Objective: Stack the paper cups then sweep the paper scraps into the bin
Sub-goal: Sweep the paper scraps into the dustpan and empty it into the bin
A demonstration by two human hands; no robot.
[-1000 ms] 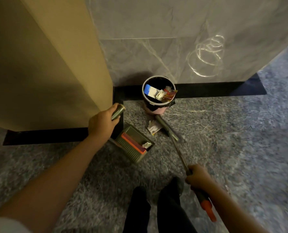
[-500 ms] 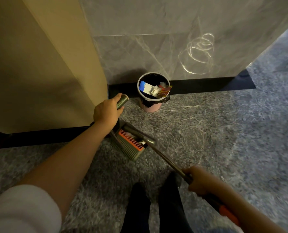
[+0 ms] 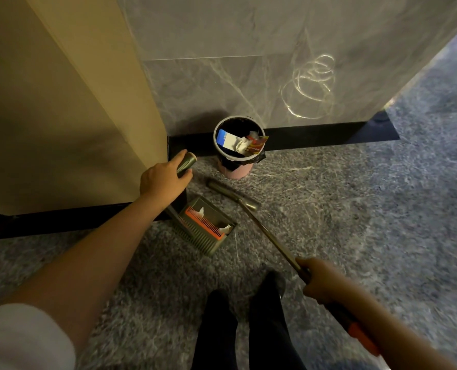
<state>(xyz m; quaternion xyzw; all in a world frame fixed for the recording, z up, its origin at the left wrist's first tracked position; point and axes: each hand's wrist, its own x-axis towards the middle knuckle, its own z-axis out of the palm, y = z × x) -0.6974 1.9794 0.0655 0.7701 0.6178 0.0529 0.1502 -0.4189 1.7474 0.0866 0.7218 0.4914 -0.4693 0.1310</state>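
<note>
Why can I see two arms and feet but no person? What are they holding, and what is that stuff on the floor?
The camera sits on the person's head and looks down, so you see what they see: their own arms, legs and the floor.

The left hand grips the top of a dustpan handle. The dustpan rests on the floor, with a couple of white paper scraps inside it.

The right hand holds a broom handle. The broom's head lies on the floor between the dustpan and the bin.

The bin is the small round one by the stone wall. It already has paper and wrappers in it.

I can't see any paper cups in this picture.
</note>
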